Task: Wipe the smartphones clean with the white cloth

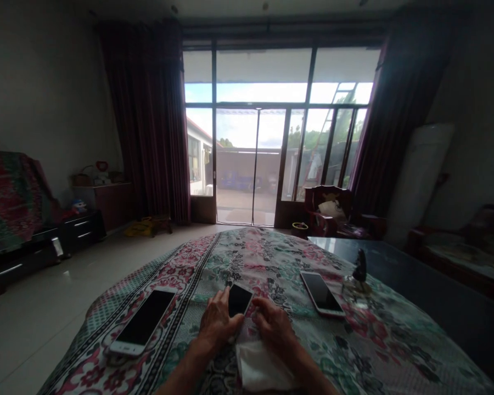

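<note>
On floral cloth (271, 258), left hand (218, 325) grips a glossy dark phone (239, 300); right hand (274, 325) lies half-open.

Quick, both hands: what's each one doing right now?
Left hand: open, fingers on the middle phone edge.
Right hand: loosely curled beside it; grip cannot be told.

A white-framed smartphone (143, 323) lies left on the floral tablecloth (247, 258), a rose-gold smartphone (321, 293) right, beside a small dark figurine on a glass base (359, 272). Dark red curtains (148, 120) flank glass doors (251, 164).
</note>
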The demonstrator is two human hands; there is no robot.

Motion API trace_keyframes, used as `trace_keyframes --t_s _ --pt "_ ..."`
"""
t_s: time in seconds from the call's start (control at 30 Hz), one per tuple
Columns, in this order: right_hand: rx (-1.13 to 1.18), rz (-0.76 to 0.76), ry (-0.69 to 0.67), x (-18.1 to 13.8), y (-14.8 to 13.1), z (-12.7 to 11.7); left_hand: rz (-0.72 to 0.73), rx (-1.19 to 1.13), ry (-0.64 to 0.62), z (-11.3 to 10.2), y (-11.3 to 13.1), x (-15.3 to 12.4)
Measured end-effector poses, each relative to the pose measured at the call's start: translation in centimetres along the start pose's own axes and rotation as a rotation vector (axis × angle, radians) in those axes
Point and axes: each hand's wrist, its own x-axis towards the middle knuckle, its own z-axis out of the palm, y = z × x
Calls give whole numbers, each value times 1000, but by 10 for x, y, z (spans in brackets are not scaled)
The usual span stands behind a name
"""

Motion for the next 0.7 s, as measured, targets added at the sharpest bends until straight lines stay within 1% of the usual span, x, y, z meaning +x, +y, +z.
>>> trace_keyframes --t_s 0.03,0.1,0.17,0.23,0.33,0.53,0.63,0.7 --pt "-47 -14 31 1 2 1 -12 0 14 1 -1 2" --pt "-117 -32 47 1 4 2 -63 -16 55 1 -5 5" --pt "-149 -50 23 1 5 3 -103 -52 71 0 -12 7" --pt "-159 -78 -11 0 5 4 -113 -106 64 0 -19 9" --pt "-160 -97 -27 0 9 6 -105 -187 66 2 -26 10" --pt "-96 -48 16 2 17 10 -34 -283 54 10 -31 12" --pt "-71 -30 10 4 11 7 -15 -285 77 12 -34 14" --pt "-53 20 0 5 0 -2 -7 -276 90 13 -35 15"
